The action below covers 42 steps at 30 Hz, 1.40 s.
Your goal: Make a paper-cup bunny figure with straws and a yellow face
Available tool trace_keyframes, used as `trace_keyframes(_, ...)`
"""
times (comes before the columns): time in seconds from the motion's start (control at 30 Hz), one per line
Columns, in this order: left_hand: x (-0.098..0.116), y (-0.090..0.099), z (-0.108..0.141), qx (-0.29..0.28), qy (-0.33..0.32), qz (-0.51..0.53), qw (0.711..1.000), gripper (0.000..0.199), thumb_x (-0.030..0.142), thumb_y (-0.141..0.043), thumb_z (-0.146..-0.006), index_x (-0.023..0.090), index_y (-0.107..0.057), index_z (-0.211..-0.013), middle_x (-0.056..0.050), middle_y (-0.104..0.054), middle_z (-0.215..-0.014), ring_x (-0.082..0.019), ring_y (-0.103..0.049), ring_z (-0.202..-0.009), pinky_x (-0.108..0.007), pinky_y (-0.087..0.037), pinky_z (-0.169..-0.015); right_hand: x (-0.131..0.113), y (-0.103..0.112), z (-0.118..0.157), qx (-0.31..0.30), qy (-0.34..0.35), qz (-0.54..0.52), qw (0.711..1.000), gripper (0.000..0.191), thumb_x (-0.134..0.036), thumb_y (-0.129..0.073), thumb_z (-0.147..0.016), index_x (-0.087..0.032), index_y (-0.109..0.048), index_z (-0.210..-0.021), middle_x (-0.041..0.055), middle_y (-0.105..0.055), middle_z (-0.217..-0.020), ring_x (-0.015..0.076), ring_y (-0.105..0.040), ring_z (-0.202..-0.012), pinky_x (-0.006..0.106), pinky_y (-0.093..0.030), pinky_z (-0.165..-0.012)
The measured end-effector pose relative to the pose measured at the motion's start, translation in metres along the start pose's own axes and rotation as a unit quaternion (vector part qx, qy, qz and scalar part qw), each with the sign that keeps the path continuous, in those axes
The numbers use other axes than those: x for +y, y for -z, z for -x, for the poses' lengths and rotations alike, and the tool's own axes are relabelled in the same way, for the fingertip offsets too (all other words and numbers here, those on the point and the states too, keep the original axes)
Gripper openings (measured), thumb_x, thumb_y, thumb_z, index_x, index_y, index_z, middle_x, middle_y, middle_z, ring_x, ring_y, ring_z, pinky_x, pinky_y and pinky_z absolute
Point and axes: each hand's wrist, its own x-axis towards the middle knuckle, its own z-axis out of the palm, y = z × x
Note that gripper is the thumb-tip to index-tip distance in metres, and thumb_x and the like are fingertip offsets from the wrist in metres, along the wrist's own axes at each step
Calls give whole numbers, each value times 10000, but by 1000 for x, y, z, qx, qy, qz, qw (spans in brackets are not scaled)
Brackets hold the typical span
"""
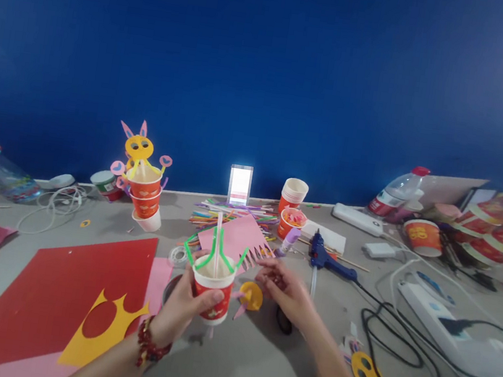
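Note:
My left hand [191,305] is closed around a red paper cup [211,298] with a white rim. Bent green strips [220,251] and a pale stick stand up from the cup's mouth. My right hand [282,286] hovers to the right of the cup, its fingers loosely bent and apart, with nothing visible in them. Close to its fingertips lies a fringed pink paper sheet [238,236]. A yellow paper circle [251,296] with pink pieces sits between the two hands. Below my right hand shows a black loop [284,323], perhaps a scissors handle.
A blue glue gun [328,258] with a black cord lies right, near a white power strip [446,331]. At left are red paper [56,273] and a cut yellow sheet [92,338]. A cup figure [144,191] and stacked cups [294,193] stand behind.

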Motion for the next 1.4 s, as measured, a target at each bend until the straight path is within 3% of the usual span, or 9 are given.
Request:
trace_keyframes(0.13, 9, 5, 4, 20, 13, 18, 1000, 758, 393, -844, -680, 227, -459, -1312, -141, -646, -1260, -310, -641, -1121, -434, -511, -969, -5, 10, 2, -58, 23, 267, 962, 144, -301, -575, -909, -214, -664, -981, 62, -697, -970, 214, -643, -846, 339, -520, -763)
trace_keyframes(0.4, -5, 7, 11, 22, 44, 10, 999, 779, 391, -848, -679, 248, -458, -1338, -129, -641, -1262, -283, -632, -1127, -418, -490, -991, -7, -7, 3, -124, 34, 399, 908, 371, -162, -605, -783, -158, -623, -1153, 141, -614, -1186, 295, -557, -1119, 414, -444, -984)
trace_keyframes(0.63, -6, 5, 12, 5, 50, 20, 999, 769, 395, -846, -684, 240, -461, -1331, -126, -654, -1226, -277, -645, -1095, -436, -489, -993, 3, -8, 0, -94, 20, 317, 944, 340, -35, -562, -661, -181, -600, -966, 93, -632, -1056, 258, -575, -1023, 371, -456, -912)
trace_keyframes(0.87, -11, 11, 11, -11, 23, 34, 999, 541, 425, -825, -696, 190, -588, -1122, -138, -661, -1225, -294, -650, -1083, -412, -519, -945, 8, 8, -1, -99, 4, 228, 969, 244, -53, -542, -744, -210, -577, -929, 6, -658, -810, 165, -614, -695, 262, -497, -636)
trace_keyframes(0.93, -11, 13, 11, -12, 4, 38, 999, 579, 440, -820, -697, 188, -582, -1162, -139, -685, -1167, -294, -676, -1011, -412, -541, -892, 7, 15, -3, -66, 25, 152, 986, 166, -124, -567, -803, -215, -587, -941, 8, -661, -800, 168, -623, -688, 265, -512, -627)
trace_keyframes(1.0, -12, 15, 10, -5, -9, 51, 999, 632, 438, -817, -702, 199, -562, -1228, -132, -694, -1140, -290, -687, -971, -411, -547, -861, 5, 17, -4, 30, 61, 101, 993, 85, -212, -587, -854, -214, -603, -937, 26, -665, -808, 186, -637, -710, 287, -527, -637)
trace_keyframes(1.13, -11, 17, 12, -38, 3, 105, 994, 598, 462, -782, -735, 167, -598, -1221, -140, -720, -1026, -290, -700, -890, -390, -550, -782, -6, 7, -2, 205, 183, 172, 946, 62, -178, -595, -881, -231, -620, -901, 53, -674, -853, 212, -645, -803, 341, -525, -725)
trace_keyframes(1.27, -8, 18, 14, -154, 5, 170, 973, 564, 529, -696, -780, 120, -652, -1164, -146, -721, -928, -261, -691, -824, -330, -516, -720, -19, -9, 5, 178, 326, 267, 889, 220, -42, -570, -844, -237, -631, -925, 51, -691, -825, 209, -632, -790, 359, -517, -719)
trace_keyframes(1.4, -7, 16, 15, -236, 11, 178, 955, 655, 547, -678, -775, 94, -623, -1246, -149, -713, -892, -236, -670, -790, -305, -488, -705, -20, -17, 12, 161, 379, 338, 846, 256, -25, -579, -843, -222, -658, -987, 65, -724, -860, 211, -636, -812, 356, -535, -715)
